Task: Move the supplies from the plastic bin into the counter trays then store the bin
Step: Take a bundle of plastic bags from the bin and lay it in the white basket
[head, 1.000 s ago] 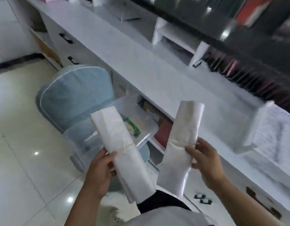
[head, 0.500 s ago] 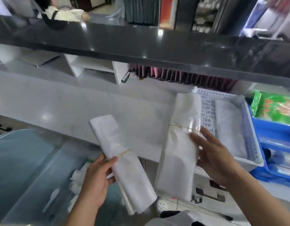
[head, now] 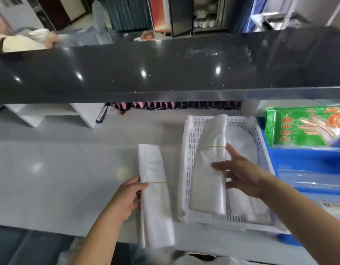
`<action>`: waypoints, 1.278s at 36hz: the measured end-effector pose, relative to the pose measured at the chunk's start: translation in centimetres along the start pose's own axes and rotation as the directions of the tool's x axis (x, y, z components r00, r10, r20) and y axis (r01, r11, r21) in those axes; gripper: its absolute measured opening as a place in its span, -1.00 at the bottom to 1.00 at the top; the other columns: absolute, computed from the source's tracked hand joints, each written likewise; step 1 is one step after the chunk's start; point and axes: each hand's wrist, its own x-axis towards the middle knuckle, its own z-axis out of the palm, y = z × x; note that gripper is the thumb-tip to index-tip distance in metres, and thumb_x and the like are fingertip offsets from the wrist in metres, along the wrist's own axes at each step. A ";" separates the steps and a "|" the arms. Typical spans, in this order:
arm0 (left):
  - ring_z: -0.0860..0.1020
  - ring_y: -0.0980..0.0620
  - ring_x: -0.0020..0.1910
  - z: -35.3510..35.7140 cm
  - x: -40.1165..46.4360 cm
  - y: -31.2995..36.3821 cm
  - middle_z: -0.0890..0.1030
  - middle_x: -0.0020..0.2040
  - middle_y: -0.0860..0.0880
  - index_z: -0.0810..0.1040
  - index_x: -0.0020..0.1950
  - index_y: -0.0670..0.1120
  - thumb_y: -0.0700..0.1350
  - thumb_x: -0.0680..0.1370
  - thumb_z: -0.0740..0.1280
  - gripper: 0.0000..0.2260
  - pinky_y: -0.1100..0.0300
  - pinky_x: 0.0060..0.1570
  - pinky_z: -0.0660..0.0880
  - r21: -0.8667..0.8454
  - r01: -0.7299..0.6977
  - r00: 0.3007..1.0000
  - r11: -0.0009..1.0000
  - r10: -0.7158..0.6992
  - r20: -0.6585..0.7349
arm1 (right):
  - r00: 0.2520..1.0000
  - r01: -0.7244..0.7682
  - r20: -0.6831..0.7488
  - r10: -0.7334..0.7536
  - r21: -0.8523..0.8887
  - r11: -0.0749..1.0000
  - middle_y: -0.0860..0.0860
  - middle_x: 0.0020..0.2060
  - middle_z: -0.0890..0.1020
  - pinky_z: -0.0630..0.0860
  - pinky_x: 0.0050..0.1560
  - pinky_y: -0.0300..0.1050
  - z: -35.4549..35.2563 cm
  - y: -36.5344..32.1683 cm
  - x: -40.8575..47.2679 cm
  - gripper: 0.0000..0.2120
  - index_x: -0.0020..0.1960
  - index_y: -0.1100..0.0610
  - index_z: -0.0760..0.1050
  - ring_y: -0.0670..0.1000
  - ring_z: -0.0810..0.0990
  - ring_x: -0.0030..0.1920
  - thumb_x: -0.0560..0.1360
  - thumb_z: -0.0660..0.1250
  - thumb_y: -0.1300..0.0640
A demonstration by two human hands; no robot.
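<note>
In perforated white tray (head: 187, 169), crinkly banded bundle (head: 209, 169).

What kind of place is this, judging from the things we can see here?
Probably the staff side of a shop or service counter. A raised dark counter top stands above a white work surface, where a white tray holds bundles of plastic bags beside a pack of disposable gloves.

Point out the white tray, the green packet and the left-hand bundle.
White tray (head: 186, 169), head view, left perforated wall.
Green packet (head: 306, 127), head view, printed front.
Left-hand bundle (head: 152, 167), head view, above the rubber band.
</note>
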 end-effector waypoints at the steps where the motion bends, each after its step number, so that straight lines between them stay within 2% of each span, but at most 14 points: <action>1: 0.65 -0.11 -0.10 0.2 0.7 0.3 0.73 0.02 -0.14 0.65 0.18 -0.04 -0.26 0.55 0.32 -0.74 0.08 -0.15 0.53 0.025 0.014 1.000 1.000 -0.014 0.004 | 1.000 -0.009 0.005 0.009 0.009 1.000 0.13 -0.08 0.69 0.55 -0.36 -0.06 -0.2 -0.2 0.8 -0.44 0.28 -0.26 0.41 0.06 0.65 -0.26 0.47 0.41 0.28; 5: 0.60 -0.10 -0.09 1.3 3.0 1.3 0.68 0.02 -0.17 0.64 0.16 -0.09 -0.30 0.54 0.29 -0.74 0.08 -0.05 0.50 0.062 0.022 0.996 0.998 -0.017 -0.091 | 0.995 -0.103 -0.031 0.100 -0.112 0.988 0.16 0.01 0.68 0.59 -0.35 -0.04 -0.5 0.2 3.2 -0.32 0.39 -0.22 0.29 0.14 0.68 -0.16 0.45 0.43 0.30; 9: 0.54 0.12 0.03 2.8 3.4 2.0 0.51 0.22 0.01 0.49 0.38 0.04 -0.18 0.53 0.37 -0.58 0.23 -0.09 0.47 0.383 -0.159 0.897 0.910 0.295 -0.329 | 0.968 -0.206 -0.189 0.163 -0.235 0.950 0.24 -0.01 0.64 0.66 -0.26 0.18 -0.2 2.4 3.9 -0.33 0.41 -0.03 0.28 0.26 0.67 -0.07 0.43 0.42 0.39; 11: 0.54 0.12 0.18 4.2 2.9 2.4 0.53 0.29 0.05 0.51 0.35 0.09 -0.16 0.55 0.37 -0.63 0.14 0.07 0.53 0.400 -0.262 0.900 0.878 0.373 -0.228 | 0.963 -0.204 -0.223 0.148 -0.254 0.946 0.23 -0.04 0.65 0.67 -0.26 0.20 -0.1 3.1 3.8 -0.36 0.39 -0.02 0.30 0.23 0.70 -0.15 0.43 0.41 0.39; 15: 0.61 0.04 0.18 7.9 1.4 3.3 0.61 0.23 0.01 0.52 0.35 0.11 -0.15 0.60 0.35 -0.66 -0.05 -0.01 0.66 0.169 -0.152 0.987 0.974 0.140 0.082 | 0.966 -0.169 -0.239 0.099 -0.293 0.941 0.17 -0.10 0.64 0.65 -0.35 0.00 0.1 3.9 3.9 -0.28 0.46 -0.08 0.25 0.10 0.71 -0.31 0.45 0.38 0.40; 19: 0.65 0.06 0.12 9.6 1.6 3.1 0.67 0.16 0.01 0.51 0.39 0.16 -0.20 0.62 0.30 -0.61 -0.10 -0.12 0.65 0.271 -0.181 0.982 0.945 0.157 0.107 | 0.976 -0.158 -0.201 0.083 -0.393 0.906 0.07 -0.06 0.56 0.62 -0.39 -0.07 0.4 4.4 3.8 -0.23 0.52 -0.11 0.18 0.00 0.65 -0.45 0.46 0.38 0.36; 22: 0.66 0.07 0.09 9.4 2.1 2.8 0.70 0.13 0.03 0.52 0.37 0.18 -0.23 0.62 0.29 -0.59 -0.12 -0.15 0.67 0.259 -0.163 0.984 0.952 0.139 0.111 | 0.976 -0.159 -0.208 0.066 -0.470 0.868 0.03 -0.04 0.57 0.65 -0.37 -0.03 0.0 4.5 4.0 -0.22 0.54 -0.11 0.14 0.05 0.67 -0.42 0.46 0.41 0.27; 24: 0.67 0.07 0.10 9.1 2.3 2.7 0.70 0.13 0.04 0.52 0.37 0.19 -0.23 0.62 0.31 -0.59 -0.09 -0.18 0.67 0.254 -0.155 0.984 0.955 0.126 0.128 | 0.973 -0.137 -0.228 -0.026 -0.668 0.731 0.00 -0.03 0.60 0.62 -0.35 -0.12 0.3 4.3 3.9 -0.20 0.55 -0.07 0.09 0.04 0.66 -0.36 0.46 0.45 0.15; 27: 0.68 0.10 0.07 9.0 2.5 2.7 0.71 0.11 0.07 0.54 0.34 0.21 -0.24 0.61 0.32 -0.58 -0.06 -0.20 0.67 0.242 -0.144 0.984 0.960 0.114 0.134 | 0.940 -0.113 -0.193 -0.280 -0.954 0.277 0.09 0.29 0.46 0.56 -0.08 -0.11 1.1 4.8 3.9 -0.03 0.57 0.01 -0.12 0.08 0.59 0.06 0.42 0.45 -0.10; 30: 0.68 0.11 0.06 9.0 2.6 2.6 0.71 0.12 0.07 0.53 0.34 0.21 -0.24 0.61 0.32 -0.58 -0.05 -0.21 0.67 0.246 -0.142 0.985 0.959 0.112 0.132 | 0.943 -0.023 -0.071 -0.326 -0.988 0.149 0.08 0.54 0.08 0.24 0.45 0.11 1.2 5.0 4.6 -0.04 0.58 0.01 -0.25 0.20 0.14 0.51 0.47 0.32 -0.23; 33: 0.68 0.13 0.05 9.0 2.4 2.5 0.71 0.09 0.09 0.52 0.37 0.20 -0.24 0.61 0.30 -0.58 -0.02 -0.22 0.67 0.252 -0.158 0.983 0.955 0.128 0.132 | 0.960 -0.017 -0.040 -0.277 -0.996 0.084 0.05 0.58 -0.23 -0.16 0.53 0.13 1.3 5.7 5.8 -0.19 0.59 0.10 -0.25 0.15 -0.31 0.56 0.57 0.06 -0.26; 35: 0.68 0.13 0.05 9.1 2.3 2.5 0.71 0.09 0.09 0.52 0.36 0.20 -0.24 0.62 0.30 -0.58 -0.09 -0.17 0.68 0.254 -0.165 0.982 0.953 0.135 0.132 | 0.953 0.008 -0.021 -0.303 -0.996 0.094 0.08 0.57 -0.29 -0.19 0.56 0.12 2.1 6.6 6.2 -0.24 0.57 0.17 -0.29 0.11 -0.38 0.53 0.61 -0.02 -0.20; 39: 0.68 0.08 0.08 9.3 2.0 2.6 0.70 0.12 0.05 0.52 0.37 0.19 -0.23 0.62 0.29 -0.58 -0.19 -0.08 0.66 0.257 -0.161 0.983 0.953 0.131 0.130 | 0.933 0.037 -0.064 -0.353 -0.962 0.271 0.12 0.56 -0.30 -0.20 0.56 0.10 4.4 8.0 6.9 -0.37 0.56 0.22 -0.31 0.09 -0.42 0.52 0.66 -0.09 -0.02; 46: 0.68 0.13 0.03 9.4 1.7 2.7 0.71 0.10 0.07 0.53 0.36 0.20 -0.21 0.61 0.31 -0.60 0.09 -0.29 0.63 0.236 -0.164 0.982 0.958 0.136 0.131 | 0.919 0.057 -0.107 -0.379 -0.916 0.397 0.09 0.59 -0.18 -0.22 0.55 0.13 4.7 6.7 7.6 -0.41 0.59 0.19 -0.17 0.07 -0.32 0.55 0.66 -0.05 0.02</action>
